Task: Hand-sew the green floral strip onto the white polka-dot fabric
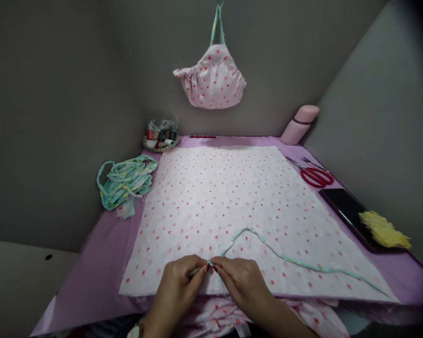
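A pink cloth with red dots point(225, 197) lies flat on the purple table point(102, 253). My left hand point(178, 281) and my right hand point(241, 281) meet at its near edge, fingertips pinched together. Both pinch the end of a thin mint-green fabric strip point(285, 258) that curves up and trails off to the right across the cloth. What else the fingertips hold is too small to tell. More dotted cloth point(229, 317) bunches under my wrists at the table's front edge.
A heap of mint-green strips point(127, 180) lies at the left. A small basket of thread spools point(161, 138) stands at the back. Red scissors point(315, 176), a dark phone point(348, 211) and yellow fluff point(384, 230) lie at the right. A pink bottle point(299, 124) leans in the corner. A dotted pouch point(213, 80) hangs on the wall.
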The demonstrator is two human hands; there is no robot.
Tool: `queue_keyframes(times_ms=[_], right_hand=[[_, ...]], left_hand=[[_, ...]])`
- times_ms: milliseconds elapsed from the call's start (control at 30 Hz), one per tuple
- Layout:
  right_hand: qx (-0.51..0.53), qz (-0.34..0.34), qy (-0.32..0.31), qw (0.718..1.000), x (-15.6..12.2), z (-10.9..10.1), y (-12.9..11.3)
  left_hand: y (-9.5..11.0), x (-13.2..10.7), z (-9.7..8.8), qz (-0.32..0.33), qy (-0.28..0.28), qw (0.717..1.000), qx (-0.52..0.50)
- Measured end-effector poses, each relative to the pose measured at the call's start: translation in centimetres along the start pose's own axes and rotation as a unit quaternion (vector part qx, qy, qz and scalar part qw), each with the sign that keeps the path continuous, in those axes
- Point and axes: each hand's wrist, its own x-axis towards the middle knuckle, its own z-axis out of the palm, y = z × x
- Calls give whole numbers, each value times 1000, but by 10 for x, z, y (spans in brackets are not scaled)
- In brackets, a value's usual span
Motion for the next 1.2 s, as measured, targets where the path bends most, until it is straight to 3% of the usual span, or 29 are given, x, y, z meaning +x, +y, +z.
queue_keyframes(times_ms=[100, 333, 533, 833, 1200], right_hand=[[-10, 2, 5, 1000, 1, 0, -1], [15, 8, 14, 1000, 0, -2, -1], [44, 13, 23, 999, -1, -2, 0], [99, 12, 5, 995, 1, -7, 1], [48, -7, -6, 999, 0, -5, 2]], left_hand=[[4, 0, 0, 3, 1, 1000, -10], [5, 1, -3, -58, 1, 997, -41], [-1, 3, -4, -77, -31, 991, -102], [-3, 7, -6, -61, -37, 995, -73], [-1, 6, -6, -57, -24, 997, -36]])
